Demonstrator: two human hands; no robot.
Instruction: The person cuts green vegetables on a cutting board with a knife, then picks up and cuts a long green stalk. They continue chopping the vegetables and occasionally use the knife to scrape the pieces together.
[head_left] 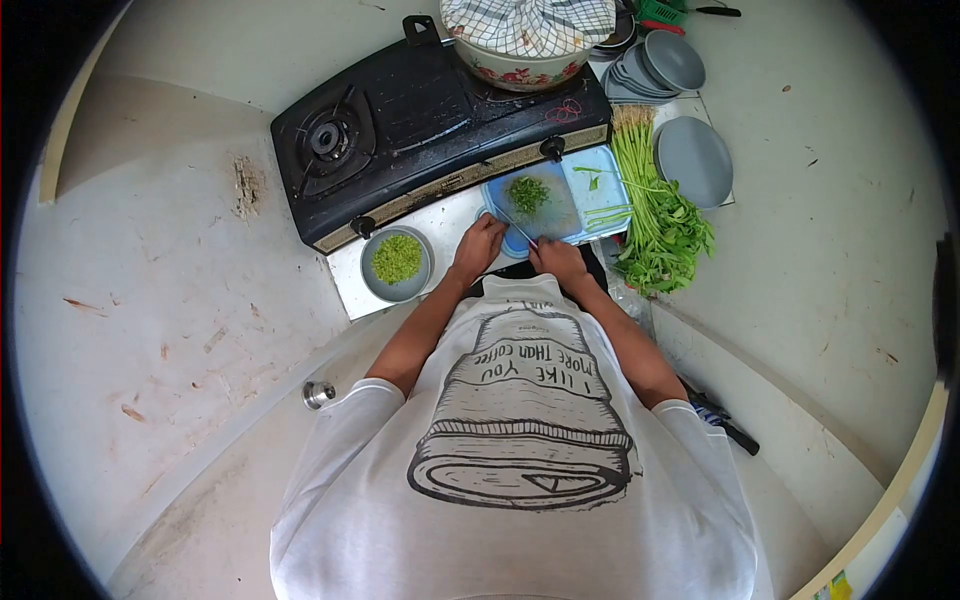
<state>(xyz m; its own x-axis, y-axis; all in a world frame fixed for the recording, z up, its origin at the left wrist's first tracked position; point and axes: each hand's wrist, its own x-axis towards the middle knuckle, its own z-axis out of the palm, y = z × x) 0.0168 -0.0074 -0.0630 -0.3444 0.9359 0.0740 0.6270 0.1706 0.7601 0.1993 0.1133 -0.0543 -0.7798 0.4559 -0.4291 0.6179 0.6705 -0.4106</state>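
Note:
My right hand (pixel 560 261) is closed round the handle of a knife (pixel 517 228), its thin blade slanting up and left over a blue cutting board (pixel 513 236). Close to the blade's far end, my left hand (pixel 483 242) has its fingers curled together at the board's left edge. Whether those fingers touch the blade or pinch something small cannot be made out. A small heap of chopped green leaves (pixel 527 195) lies on the board. To the left, a grey bowl (pixel 424 287) holds finely chopped pale green pieces (pixel 396 258).
A black gas stove (pixel 415 135) stands behind the board, bearing a flowered pot (pixel 520 70) under a checked cloth (pixel 530 25). On the right are a light blue tray (pixel 603 170) with loose stems, a bunch of leafy greens (pixel 660 215), a grey plate (pixel 694 160) and stacked grey bowls (pixel 674 62).

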